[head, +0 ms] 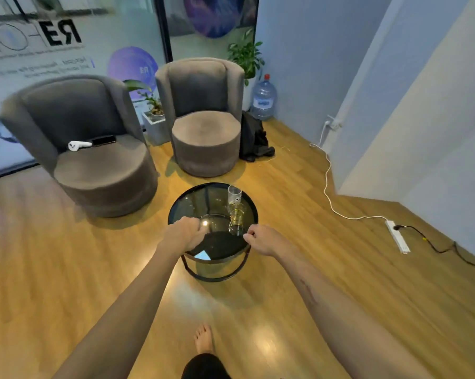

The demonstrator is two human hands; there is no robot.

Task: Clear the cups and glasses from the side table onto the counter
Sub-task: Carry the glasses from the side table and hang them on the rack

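A round black glass side table (192, 206) stands on the wooden floor in front of me. On its right half stand two glasses: a tall clear empty glass (234, 194) at the back and a clear glass with yellowish liquid (237, 218) nearer to me. My left hand (183, 233) hovers over the table's near left part with its fingers curled downward; whatever lies under the palm is hidden. My right hand (261, 239) is at the table's near right rim, just right of the yellowish glass, fingers curled in and holding nothing.
Two grey round armchairs (203, 119) stand behind the table; the left armchair (99, 170) has a phone and a white object on its seat. A white cable and power strip (397, 236) lie on the floor to the right. My bare foot (203, 339) is below. No counter is in view.
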